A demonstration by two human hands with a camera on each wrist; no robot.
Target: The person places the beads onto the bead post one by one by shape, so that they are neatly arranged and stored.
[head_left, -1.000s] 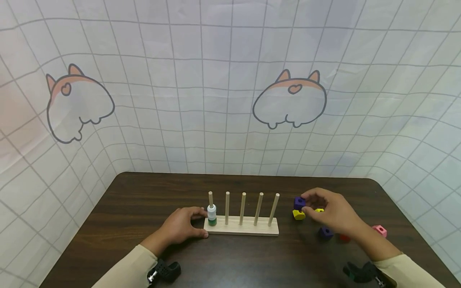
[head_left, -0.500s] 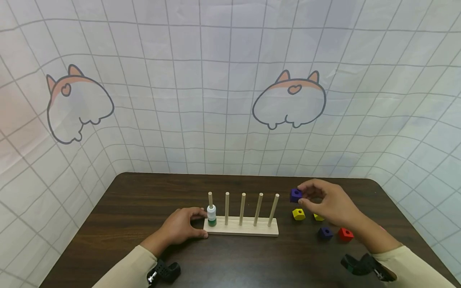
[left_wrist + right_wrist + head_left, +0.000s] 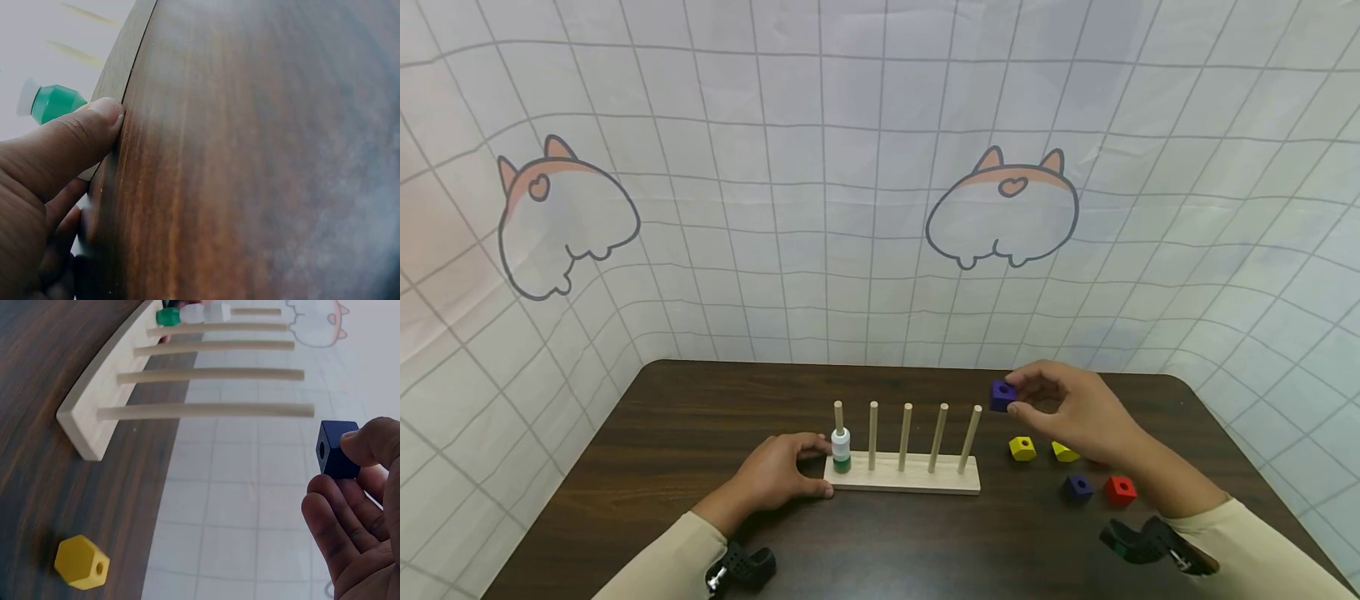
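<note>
White gridded sheeting (image 3: pixel 820 275) backs our work area; below it extends a dark brown table (image 3: pixel 715 392). Cream sleeves (image 3: pixel 662 558) enter from both lower corners, with a black wrist mount (image 3: pixel 752 567) at each cuff. Our right hand (image 3: pixel 1078 408) is raised off the table on the right side, thumb and fingers pinching a purple block (image 3: pixel 1000 400). Our left hand (image 3: pixel 778 472) grips the left end of the wooden peg rack (image 3: pixel 917 479), thumb at the near corner, fingers on the far side. Five pegs (image 3: pixel 905 437) stand between our hands; the rightmost is nearest the held block, the two apart. Below our right hand, we note two table-level obstacles: a yellow block (image 3: pixel 1022 449) and another yellow block (image 3: pixel 1064 452), the latter partly covered by the hand. Nearer to us, a second purple block (image 3: pixel 1078 488) sits beside a red block (image 3: pixel 1120 491). On the leftmost peg, two white beads (image 3: pixel 841 442) rest above one green bead (image 3: pixel 842 465).
</note>
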